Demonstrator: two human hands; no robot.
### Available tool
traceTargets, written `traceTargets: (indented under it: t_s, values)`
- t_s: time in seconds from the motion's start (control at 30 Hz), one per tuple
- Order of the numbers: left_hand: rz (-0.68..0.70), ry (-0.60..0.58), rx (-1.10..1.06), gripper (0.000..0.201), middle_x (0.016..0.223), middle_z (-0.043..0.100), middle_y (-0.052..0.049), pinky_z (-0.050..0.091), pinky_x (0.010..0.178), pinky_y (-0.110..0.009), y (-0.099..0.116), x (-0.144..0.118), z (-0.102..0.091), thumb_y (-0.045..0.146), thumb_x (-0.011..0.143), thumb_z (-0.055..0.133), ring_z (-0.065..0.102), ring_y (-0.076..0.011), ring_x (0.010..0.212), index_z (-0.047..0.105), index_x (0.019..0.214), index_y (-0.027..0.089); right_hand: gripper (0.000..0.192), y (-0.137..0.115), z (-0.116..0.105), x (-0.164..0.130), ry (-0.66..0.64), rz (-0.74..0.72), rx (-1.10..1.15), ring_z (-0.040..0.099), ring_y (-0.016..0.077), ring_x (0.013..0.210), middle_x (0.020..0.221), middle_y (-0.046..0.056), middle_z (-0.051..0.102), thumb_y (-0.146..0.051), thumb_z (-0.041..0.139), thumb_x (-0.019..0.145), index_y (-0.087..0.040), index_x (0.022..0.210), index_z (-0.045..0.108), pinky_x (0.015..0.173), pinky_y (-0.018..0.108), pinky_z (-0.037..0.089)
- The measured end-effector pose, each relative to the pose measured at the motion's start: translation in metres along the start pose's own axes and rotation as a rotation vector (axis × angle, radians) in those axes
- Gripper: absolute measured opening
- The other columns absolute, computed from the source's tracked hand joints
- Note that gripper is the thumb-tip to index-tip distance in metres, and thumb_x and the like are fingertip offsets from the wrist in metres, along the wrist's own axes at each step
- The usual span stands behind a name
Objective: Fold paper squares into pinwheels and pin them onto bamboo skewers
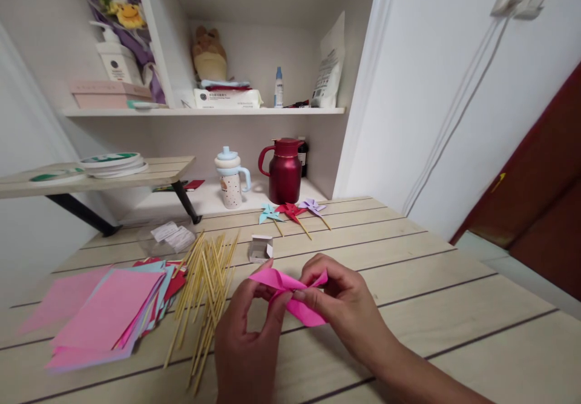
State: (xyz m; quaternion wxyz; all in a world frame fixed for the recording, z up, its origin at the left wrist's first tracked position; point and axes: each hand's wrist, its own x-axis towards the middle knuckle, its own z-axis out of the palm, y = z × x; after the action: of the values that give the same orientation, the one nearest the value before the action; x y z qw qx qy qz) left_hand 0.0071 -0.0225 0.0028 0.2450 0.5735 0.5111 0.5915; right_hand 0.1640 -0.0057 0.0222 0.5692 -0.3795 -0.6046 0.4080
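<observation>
A bright pink paper pinwheel (305,313), its corners curled inward, is held between my two hands above the table. My left hand (254,331) pinches its left side and centre with thumb and fingers. On the other side, my right hand (340,292) grips the folded right part, thumb near the middle. Whether a pin sits at the centre is hidden by my thumbs. Just beyond my hands stands a small open white box (261,250). Left of my left hand lies a loose pile of thin wooden sticks (206,289).
Stacked coloured paper sheets (109,307) lie at the left, beside a clear container (167,237). Three finished pinwheels, including a red one (293,211), lie at the back near a red jug (285,174) and a cup (230,180). A small raised shelf (167,168) overhangs the left.
</observation>
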Motion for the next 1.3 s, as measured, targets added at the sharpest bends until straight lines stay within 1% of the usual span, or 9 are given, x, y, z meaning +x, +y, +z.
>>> traceTargets:
  t_s: [0.13, 0.23, 0.3, 0.4, 0.5, 0.67, 0.93, 1.13, 1.3]
  values:
    - [0.186, 0.025, 0.114, 0.022, 0.096, 0.074, -0.003, 0.056, 0.079, -0.029, -0.002, 0.0, -0.004, 0.035, 0.082, 0.071, 0.07, -0.0208, 0.093, 0.07, 0.102, 0.025, 0.01, -0.002, -0.001, -0.002, 0.013, -0.173, -0.123, 0.059, 0.0155, 0.072, 0.075, 0.0, 0.063, -0.012, 0.072, 0.079, -0.021, 0.074, 0.068, 0.065, 0.027, 0.046]
    - [0.413, 0.028, 0.182, 0.017, 0.092, 0.074, 0.0, 0.056, 0.078, -0.026, 0.001, 0.004, -0.008, 0.024, 0.084, 0.069, 0.07, -0.0172, 0.087, 0.068, 0.101, 0.027, 0.017, -0.003, -0.002, -0.006, 0.014, -0.404, -0.217, 0.062, 0.0164, 0.073, 0.078, 0.002, 0.065, -0.006, 0.065, 0.082, -0.023, 0.081, 0.071, 0.064, 0.027, 0.048]
    - [0.589, 0.02, 0.2, 0.018, 0.088, 0.073, 0.001, 0.056, 0.076, -0.024, 0.004, 0.006, -0.012, 0.017, 0.085, 0.066, 0.07, -0.0149, 0.082, 0.066, 0.1, 0.027, 0.022, -0.005, -0.004, -0.009, 0.008, -0.507, -0.264, 0.064, 0.0174, 0.075, 0.082, 0.003, 0.066, -0.005, 0.063, 0.083, -0.024, 0.087, 0.072, 0.065, 0.028, 0.051]
    - [0.794, 0.026, 0.213, 0.021, 0.088, 0.071, -0.001, 0.056, 0.075, -0.023, 0.008, 0.01, -0.016, 0.012, 0.084, 0.063, 0.069, -0.0144, 0.083, 0.065, 0.102, 0.024, 0.025, -0.007, -0.005, -0.013, 0.015, -0.595, -0.319, 0.066, 0.0188, 0.078, 0.084, 0.005, 0.066, -0.005, 0.063, 0.084, -0.026, 0.092, 0.073, 0.066, 0.029, 0.054]
    - [0.889, 0.038, 0.278, 0.018, 0.088, 0.071, -0.003, 0.056, 0.078, -0.024, 0.01, 0.012, -0.019, 0.012, 0.087, 0.061, 0.068, -0.0147, 0.084, 0.066, 0.102, 0.022, 0.027, -0.008, -0.006, -0.014, 0.017, -0.663, -0.359, 0.067, 0.019, 0.077, 0.084, 0.005, 0.066, -0.003, 0.06, 0.084, -0.026, 0.094, 0.072, 0.067, 0.029, 0.056]
    - [0.96, 0.035, 0.338, 0.013, 0.083, 0.073, -0.003, 0.056, 0.079, -0.025, 0.013, 0.015, -0.022, 0.014, 0.088, 0.06, 0.068, -0.0149, 0.081, 0.068, 0.097, 0.02, 0.031, -0.007, -0.007, -0.014, 0.016, -0.7, -0.352, 0.067, 0.0198, 0.081, 0.086, 0.005, 0.067, 0.001, 0.059, 0.082, -0.024, 0.097, 0.068, 0.071, 0.031, 0.057]
    - [1.037, 0.019, 0.438, 0.015, 0.083, 0.077, -0.004, 0.057, 0.08, -0.029, 0.014, 0.017, -0.028, 0.016, 0.088, 0.059, 0.071, -0.0175, 0.08, 0.069, 0.099, 0.021, 0.025, -0.01, -0.004, -0.014, 0.051, -0.657, -0.365, 0.068, 0.0215, 0.079, 0.081, 0.006, 0.069, -0.006, 0.061, 0.086, -0.025, 0.099, 0.068, 0.071, 0.033, 0.057]
    - [1.086, 0.0, 0.47, 0.015, 0.08, 0.077, -0.003, 0.055, 0.079, -0.026, 0.022, 0.019, -0.029, 0.014, 0.09, 0.056, 0.071, -0.015, 0.075, 0.07, 0.094, 0.019, 0.028, -0.008, -0.008, -0.015, -0.026, -0.656, -0.38, 0.065, 0.0212, 0.082, 0.084, 0.006, 0.066, 0.0, 0.057, 0.083, -0.023, 0.097, 0.066, 0.077, 0.035, 0.056]
    - [1.054, -0.052, 0.402, 0.015, 0.077, 0.075, -0.002, 0.052, 0.079, -0.026, 0.025, 0.021, -0.029, 0.012, 0.088, 0.056, 0.068, -0.0135, 0.072, 0.069, 0.091, 0.018, 0.031, -0.007, -0.014, -0.016, -0.108, -0.667, -0.457, 0.063, 0.0214, 0.083, 0.086, 0.006, 0.063, 0.001, 0.052, 0.082, -0.022, 0.1, 0.062, 0.077, 0.036, 0.054]
